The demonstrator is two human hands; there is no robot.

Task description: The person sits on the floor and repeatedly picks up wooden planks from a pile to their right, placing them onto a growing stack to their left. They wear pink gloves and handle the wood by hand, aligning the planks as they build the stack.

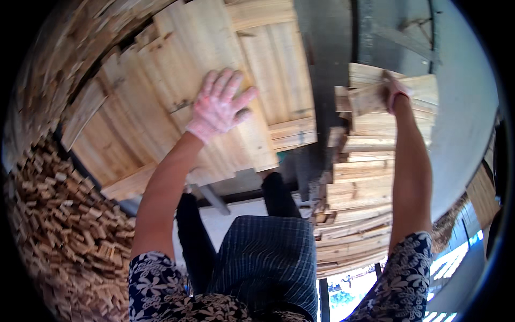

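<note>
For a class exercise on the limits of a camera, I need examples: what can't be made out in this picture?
Head view: the palm of the left hand, hidden by the back of that hand over the wide boards.
Head view: the fingertips of the right hand, too small and dark to show its grip.
Head view: part of the board stack, hidden by the right forearm.
Head view: the outer side of the wood heap, cut off by the picture's dark rim.

Left glove (213, 111), mottled pink and white at eleven o'clock, against honey-yellow boards (161, 86)! Down at six, a checked dark-blue apron (268, 257); navy sleeves (399, 276) flash white flowers at five and seven.
</note>
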